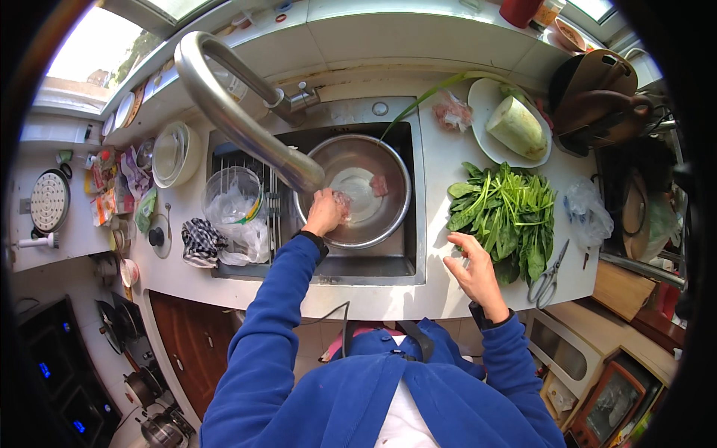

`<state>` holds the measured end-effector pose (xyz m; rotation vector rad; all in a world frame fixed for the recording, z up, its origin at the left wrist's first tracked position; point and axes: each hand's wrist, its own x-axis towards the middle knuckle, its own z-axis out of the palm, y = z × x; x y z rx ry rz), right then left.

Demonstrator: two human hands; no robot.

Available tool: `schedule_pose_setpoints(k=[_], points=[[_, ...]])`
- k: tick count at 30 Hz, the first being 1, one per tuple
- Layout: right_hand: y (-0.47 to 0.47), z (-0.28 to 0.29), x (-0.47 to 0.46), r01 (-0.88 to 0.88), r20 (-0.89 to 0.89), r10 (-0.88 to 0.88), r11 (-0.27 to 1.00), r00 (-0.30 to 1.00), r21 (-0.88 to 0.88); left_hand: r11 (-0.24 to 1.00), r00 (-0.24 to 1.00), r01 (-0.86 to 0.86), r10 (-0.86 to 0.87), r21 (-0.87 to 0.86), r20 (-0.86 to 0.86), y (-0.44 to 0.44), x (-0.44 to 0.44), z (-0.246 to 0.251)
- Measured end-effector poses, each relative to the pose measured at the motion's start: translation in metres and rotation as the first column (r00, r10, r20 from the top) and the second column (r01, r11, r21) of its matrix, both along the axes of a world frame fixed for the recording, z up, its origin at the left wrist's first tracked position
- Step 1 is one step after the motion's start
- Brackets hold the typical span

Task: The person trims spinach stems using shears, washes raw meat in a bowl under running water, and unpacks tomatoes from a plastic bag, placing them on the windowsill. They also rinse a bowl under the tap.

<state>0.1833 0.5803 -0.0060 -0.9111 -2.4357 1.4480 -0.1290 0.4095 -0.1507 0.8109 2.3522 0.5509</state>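
Note:
My left hand (326,211) is inside a round stainless steel bowl (399,215) in the sink, its fingers on a piece of raw meat (343,206) below the tap (224,106). A second small piece of meat (378,185) lies apart from it, towards the right side of the bowl. Over the counter, right of the sink, my right hand (475,273) holds nothing, its fingers apart. It is beside a pile of leafy greens (504,218). A pair of scissors (546,281) lies right of the greens.
A white plate (480,137) with a cut pale-green gourd or radish (518,129) stands behind the greens, beside a clear bag of meat (451,111). A plastic bag (587,210) lies at the right. Left in the sink are a rack and a clear tub (232,196); a checked cloth (201,242) lies nearby.

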Motion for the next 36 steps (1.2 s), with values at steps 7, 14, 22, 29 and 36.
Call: schedule_pose_setpoints(k=[7,14,22,29,36], points=[[0.009,-0.006,-0.032,-0.149,-0.069,0.147,0.989,0.987,-0.02,0.977,0.992,0.072,-0.05,-0.201,0.112,0.016,-0.013,-0.035],[-0.006,-0.065,-0.111,-0.029,0.005,0.036,0.87,0.999,-0.492,0.899,0.581,-0.43,0.204,0.084,0.788,-0.004,0.0,0.035],[-0.034,-0.077,-0.168,-0.099,-0.078,0.062,0.611,0.995,-0.785,0.78,0.59,-0.561,0.143,0.276,0.794,-0.007,0.032,0.088],[-0.038,-0.067,-0.179,-0.334,-0.136,0.305,0.843,0.943,-0.423,0.821,0.506,-0.514,0.056,0.249,0.861,-0.021,0.023,0.095],[-0.045,-0.067,-0.186,-0.294,-0.135,0.266,0.754,0.954,-0.588,0.836,0.473,-0.49,0.019,0.245,0.881,-0.026,0.015,0.088]])
